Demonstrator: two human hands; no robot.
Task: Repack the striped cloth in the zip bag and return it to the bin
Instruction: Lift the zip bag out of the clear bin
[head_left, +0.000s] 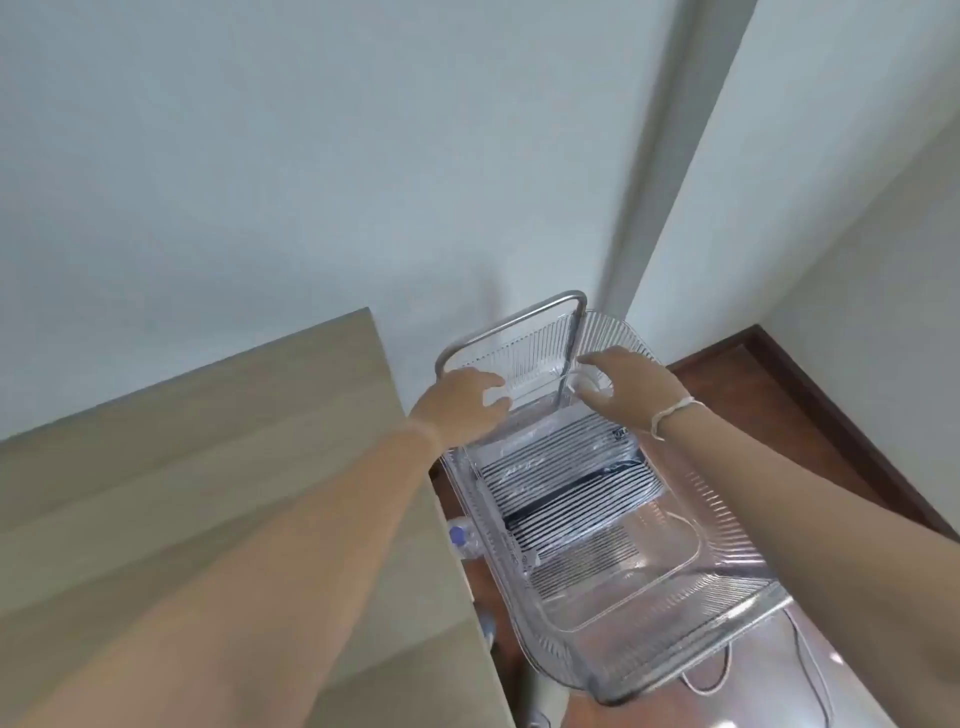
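The striped cloth (566, 483) is already inside the zip bag (519, 444), and the bag lies flat on the floor of the clear bin (727, 525), towards its far end. So the main part of the job looks done to me: cloth packed, bag back in the bin. Whether the zip is pressed fully shut I cannot tell; the plastic is shiny and the seal edge is a blur from where I stand.

Both arms reach out over the bin. The left hand (457, 405) hovers at the far left corner, fingers loosely curled, gripping nothing that I can make out; it sits just above the bag's far edge and near the metal frame (519, 312) behind the bin. The right hand (623, 379), with a thin band (670, 413) on the wrist, is at the far right, fingers spread and relaxed, also holding nothing. Neither hand is plainly touching the bag or the bin wall, though the left fingertips come close to the rim.

The bin itself rests in a low frame beside a pale wooden counter (208, 467), over a dark wood floor (779, 395). A bottle (462, 538) with a blue cap lies down between counter and bin.

What is left, by my reckoning, is little: perhaps a last nudge to settle the bag, and pulling the hands clear.
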